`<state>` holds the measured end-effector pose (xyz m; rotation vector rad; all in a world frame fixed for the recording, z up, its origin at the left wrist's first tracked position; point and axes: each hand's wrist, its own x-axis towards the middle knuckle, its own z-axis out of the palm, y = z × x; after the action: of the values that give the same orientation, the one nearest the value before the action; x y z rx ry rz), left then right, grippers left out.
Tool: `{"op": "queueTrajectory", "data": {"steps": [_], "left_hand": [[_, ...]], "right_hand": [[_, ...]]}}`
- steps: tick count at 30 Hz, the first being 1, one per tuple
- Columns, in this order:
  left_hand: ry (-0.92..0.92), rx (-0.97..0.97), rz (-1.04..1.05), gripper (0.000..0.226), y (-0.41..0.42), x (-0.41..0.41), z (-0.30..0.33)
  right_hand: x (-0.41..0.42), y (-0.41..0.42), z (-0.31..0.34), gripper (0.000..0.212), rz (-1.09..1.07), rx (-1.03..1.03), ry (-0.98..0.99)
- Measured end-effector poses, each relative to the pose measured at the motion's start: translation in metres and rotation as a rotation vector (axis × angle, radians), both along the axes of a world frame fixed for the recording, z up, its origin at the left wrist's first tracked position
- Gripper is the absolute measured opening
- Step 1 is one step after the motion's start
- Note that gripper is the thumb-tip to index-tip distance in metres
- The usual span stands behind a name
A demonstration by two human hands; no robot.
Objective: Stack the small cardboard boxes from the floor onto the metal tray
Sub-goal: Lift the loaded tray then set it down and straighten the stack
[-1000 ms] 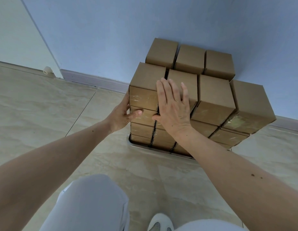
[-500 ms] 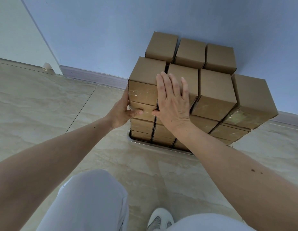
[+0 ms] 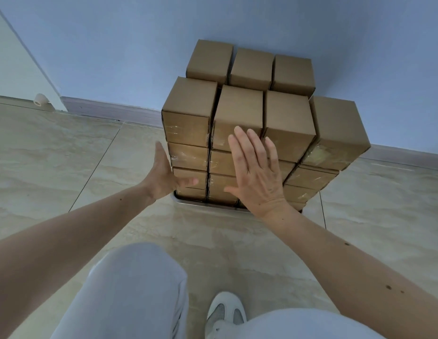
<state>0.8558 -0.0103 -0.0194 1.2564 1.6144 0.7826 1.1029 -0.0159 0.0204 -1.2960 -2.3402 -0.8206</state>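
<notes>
The small cardboard boxes (image 3: 238,111) are plain brown cardboard, matt and smooth on top, with glossy clear tape (image 3: 186,133) crinkled across their front faces. The box at 3 o'clock of the stack carries a shinier, yellowish tape patch (image 3: 322,155). The metal tray (image 3: 208,205) beneath shows a thin, bright, polished rim. The floor (image 3: 54,155) is glazed beige tile, marbled and faintly reflective. The wall (image 3: 139,45) is matt blue paint. The trousers (image 3: 129,289) are soft pale cloth; the shoe (image 3: 225,311) has grey mesh panels.
</notes>
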Motion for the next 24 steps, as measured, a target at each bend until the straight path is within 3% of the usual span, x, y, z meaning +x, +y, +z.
{"op": "queueTrajectory", "data": {"steps": [2,4,8,11,13,16,19,20,24], "left_hand": [[-0.042,-0.114,0.08,0.151,-0.008,0.011,0.005],[0.064,-0.202,0.111,0.143,-0.016,0.019,0.005],[0.102,-0.449,0.042,0.158,-0.029,0.04,0.005],[0.131,-0.468,-0.062,0.129,-0.035,0.069,0.006],[0.14,-0.462,-0.099,0.13,-0.033,0.086,0.01],[0.159,-0.431,-0.174,0.126,-0.028,0.114,0.015],[0.303,-0.235,-0.322,0.06,-0.029,0.14,0.029],[0.386,-0.142,-0.38,0.053,-0.029,0.151,0.034],[0.677,0.203,-0.574,0.055,-0.027,0.184,0.054]], "right_hand": [[0.016,-0.009,-0.002,0.136,-0.024,-0.023,-0.005],[0.033,-0.015,-0.001,0.135,-0.065,-0.016,-0.008],[0.071,-0.031,-0.002,0.13,-0.092,0.004,0.023],[0.1,-0.039,-0.007,0.122,-0.077,0.001,0.049],[0.115,-0.039,-0.009,0.116,-0.086,-0.012,0.079],[0.137,-0.036,-0.015,0.102,-0.128,-0.053,0.138],[0.154,-0.031,-0.02,0.086,-0.11,-0.078,0.214],[0.161,-0.029,-0.02,0.08,-0.104,-0.095,0.228],[0.182,-0.026,-0.021,0.07,-0.181,-0.134,0.293]]}}
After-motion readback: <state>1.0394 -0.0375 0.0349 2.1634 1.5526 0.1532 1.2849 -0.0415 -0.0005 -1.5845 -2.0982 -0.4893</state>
